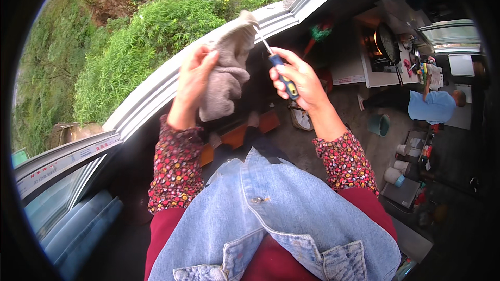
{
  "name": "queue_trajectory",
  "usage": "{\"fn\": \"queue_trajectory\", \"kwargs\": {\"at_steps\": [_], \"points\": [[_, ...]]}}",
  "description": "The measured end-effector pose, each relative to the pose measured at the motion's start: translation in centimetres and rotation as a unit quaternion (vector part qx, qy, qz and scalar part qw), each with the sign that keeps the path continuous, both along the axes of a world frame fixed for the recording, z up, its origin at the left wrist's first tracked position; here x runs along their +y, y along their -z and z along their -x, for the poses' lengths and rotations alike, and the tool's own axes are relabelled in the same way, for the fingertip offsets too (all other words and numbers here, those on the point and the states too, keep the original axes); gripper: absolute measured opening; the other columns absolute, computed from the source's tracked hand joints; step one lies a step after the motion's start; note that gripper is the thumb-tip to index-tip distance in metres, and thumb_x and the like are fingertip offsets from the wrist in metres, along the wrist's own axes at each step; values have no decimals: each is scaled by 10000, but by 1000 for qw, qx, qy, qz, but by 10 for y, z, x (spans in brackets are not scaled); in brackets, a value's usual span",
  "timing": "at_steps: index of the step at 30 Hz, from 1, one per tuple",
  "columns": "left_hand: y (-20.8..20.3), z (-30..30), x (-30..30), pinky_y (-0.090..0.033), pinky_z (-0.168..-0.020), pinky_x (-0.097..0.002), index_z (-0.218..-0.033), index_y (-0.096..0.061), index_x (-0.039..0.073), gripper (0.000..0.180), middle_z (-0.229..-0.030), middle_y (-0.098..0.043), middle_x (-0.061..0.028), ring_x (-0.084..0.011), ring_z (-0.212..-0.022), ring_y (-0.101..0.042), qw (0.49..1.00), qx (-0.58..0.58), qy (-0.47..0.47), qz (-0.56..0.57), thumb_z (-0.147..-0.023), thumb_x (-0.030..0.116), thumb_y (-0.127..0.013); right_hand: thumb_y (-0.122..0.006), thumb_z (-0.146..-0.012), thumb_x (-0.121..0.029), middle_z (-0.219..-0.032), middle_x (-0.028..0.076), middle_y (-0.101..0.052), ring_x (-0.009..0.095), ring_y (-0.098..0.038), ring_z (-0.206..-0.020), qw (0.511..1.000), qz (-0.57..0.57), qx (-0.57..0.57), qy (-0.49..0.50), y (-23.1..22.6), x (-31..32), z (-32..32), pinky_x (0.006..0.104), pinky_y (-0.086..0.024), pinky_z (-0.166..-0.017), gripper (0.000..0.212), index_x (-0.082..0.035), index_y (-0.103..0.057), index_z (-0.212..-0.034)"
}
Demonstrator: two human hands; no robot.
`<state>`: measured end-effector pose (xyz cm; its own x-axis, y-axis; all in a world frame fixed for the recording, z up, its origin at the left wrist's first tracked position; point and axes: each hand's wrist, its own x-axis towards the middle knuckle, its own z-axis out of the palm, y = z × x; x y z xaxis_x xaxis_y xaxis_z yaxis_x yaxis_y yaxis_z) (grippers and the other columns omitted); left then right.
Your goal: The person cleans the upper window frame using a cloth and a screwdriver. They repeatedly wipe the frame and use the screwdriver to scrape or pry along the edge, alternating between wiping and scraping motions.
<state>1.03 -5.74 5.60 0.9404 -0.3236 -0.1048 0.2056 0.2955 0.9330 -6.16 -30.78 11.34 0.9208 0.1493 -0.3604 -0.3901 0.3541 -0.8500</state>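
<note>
Pinched in my left hand (196, 75) is a greyish-beige cloth (226, 65), hanging in folds over the inner side of the window sill. My right hand (302, 80) grips a screwdriver (284, 77) by its dark blue and yellow handle. Its thin metal shaft points up and left, and the tip is at or behind the cloth's upper edge; whether they touch I cannot tell. Behind the cloth runs the white window frame (151, 84), with grooved tracks along it. Both my forearms wear patterned sleeve covers.
Below me is an orange bench or board (239, 136), with feet at it. Green plants (151, 36) grow outside the window. To the right, a person in a light blue shirt (429, 106) is by a cluttered counter with a wok (386, 41). A green bucket (379, 125) stands on the floor.
</note>
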Motion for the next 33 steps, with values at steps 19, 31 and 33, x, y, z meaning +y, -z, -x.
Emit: {"fn": "queue_trajectory", "kwargs": {"at_steps": [19,31,33], "points": [[87,-80,-203,-532,-700,-500,-1177,-585,67,383,-995,-568,-235,-421,-808,-639,841,-324,-96,-422,-796,38,-619,-491,-934,-123,-1033,248,-688,413,-668,-998,572,811,0,-122,97,-125,-135,519,-532,-827,343,-128,-563,-1269],[118,-31,-90,-457,-845,-581,-1119,-587,80,281,-999,-561,-107,-322,-899,-608,658,-350,-120,-656,-862,182,-636,-536,-914,-126,-829,204,-625,332,-699,-651,466,851,-172,-170,121,-10,-73,402,-587,-571,376,34,-517,-1253],[112,-18,-58,-495,-832,-501,-1157,-594,75,334,-994,-559,-99,-309,-903,-608,672,-326,-118,-654,-846,170,-669,-549,-906,-122,-843,196,-615,305,-692,-627,483,834,-198,-182,117,24,-54,378,-587,-559,410,38,-505,-1281]]}}
